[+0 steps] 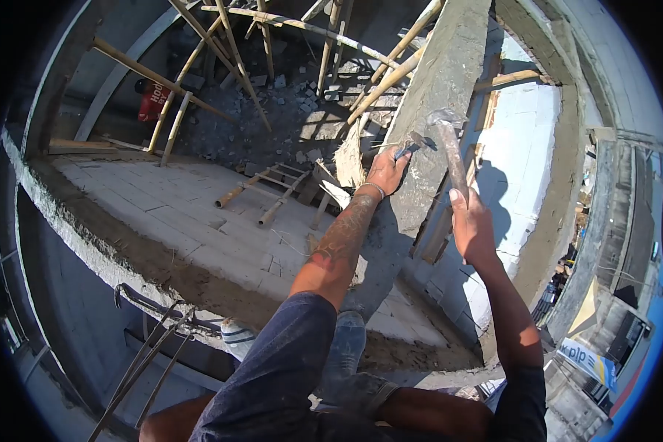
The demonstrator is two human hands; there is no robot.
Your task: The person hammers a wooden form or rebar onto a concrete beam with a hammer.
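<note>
My right hand is wrapped round the wooden handle of a hammer. The hammer's grey, dusty head is up over the concrete beam. To its left, my left hand is closed on a short dark metal tool, perhaps a chisel; its tip is hard to make out. This hand is at the beam's left edge. A splintered piece of pale wood stands beside my left wrist.
Bamboo poles and a small bamboo ladder stand below left, above rubble. A light block wall runs along the right. Steel rods stick out at lower left. My shoe rests on the concrete.
</note>
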